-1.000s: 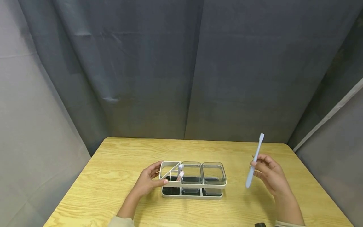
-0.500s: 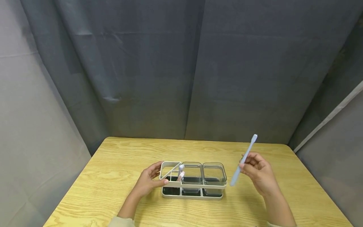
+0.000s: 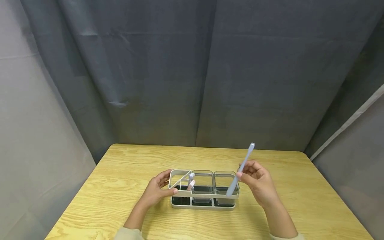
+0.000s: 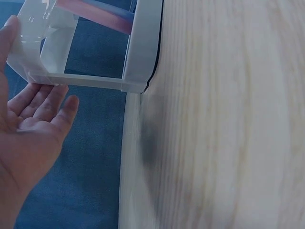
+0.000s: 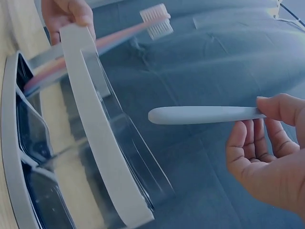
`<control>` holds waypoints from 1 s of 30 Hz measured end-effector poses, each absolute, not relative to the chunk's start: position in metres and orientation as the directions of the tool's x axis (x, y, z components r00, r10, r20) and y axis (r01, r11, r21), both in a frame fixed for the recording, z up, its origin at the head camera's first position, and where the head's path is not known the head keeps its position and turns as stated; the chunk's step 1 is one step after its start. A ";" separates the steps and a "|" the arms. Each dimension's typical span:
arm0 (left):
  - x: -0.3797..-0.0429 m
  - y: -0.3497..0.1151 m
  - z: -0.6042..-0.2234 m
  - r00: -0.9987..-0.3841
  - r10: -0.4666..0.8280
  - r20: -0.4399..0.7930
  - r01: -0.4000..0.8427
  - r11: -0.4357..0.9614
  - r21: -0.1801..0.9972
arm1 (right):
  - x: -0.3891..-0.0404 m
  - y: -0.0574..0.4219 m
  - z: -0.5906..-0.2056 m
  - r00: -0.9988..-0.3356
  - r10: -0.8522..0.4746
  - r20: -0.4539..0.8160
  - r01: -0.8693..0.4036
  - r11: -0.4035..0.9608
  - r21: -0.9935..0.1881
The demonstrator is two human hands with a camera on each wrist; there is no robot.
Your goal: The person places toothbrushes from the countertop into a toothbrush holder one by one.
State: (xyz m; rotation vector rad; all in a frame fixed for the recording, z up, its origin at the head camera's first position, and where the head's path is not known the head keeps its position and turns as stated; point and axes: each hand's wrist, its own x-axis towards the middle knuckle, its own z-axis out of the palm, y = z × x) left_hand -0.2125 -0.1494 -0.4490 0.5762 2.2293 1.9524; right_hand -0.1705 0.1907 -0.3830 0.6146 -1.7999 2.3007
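A white toothbrush holder (image 3: 214, 195) with a black-lined base stands on the table. My left hand (image 3: 156, 191) grips its divided left end, thumb in front and fingers behind. Two toothbrushes stand in one small slot: a pink toothbrush (image 5: 116, 37), and a pale one whose lavender-white head (image 3: 191, 175) shows beside it. My right hand (image 3: 260, 183) pinches a light blue toothbrush (image 3: 246, 160) between thumb and fingers, bristle end up and tilted right. Its rounded handle end overlaps the holder's right clear cup in the head view; in the right wrist view it points toward the holder, apart from it.
Two clear cups (image 3: 203, 172) sit side by side in the holder's middle and right places. Beneath is a wood-grain table (image 3: 120, 186). Dark grey curtains (image 3: 156, 83) hang behind it, with lighter cloth (image 3: 39, 133) at the left.
My right hand has moved left with the light blue toothbrush, from well right of the holder to its right end. My left hand and the holder have stayed in place.
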 end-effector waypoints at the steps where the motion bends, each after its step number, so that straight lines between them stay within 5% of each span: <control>1: -0.213 -0.150 -0.449 -0.921 0.358 0.154 0.200 0.095 0.975 | -0.170 0.188 -0.383 -0.902 -0.126 0.412 -0.369 -0.269 -0.890; 30: -0.212 -0.156 -0.453 -0.923 0.355 0.148 0.184 0.071 0.980 | -0.180 0.107 -0.399 -0.850 -0.057 0.523 -0.470 -0.366 -0.803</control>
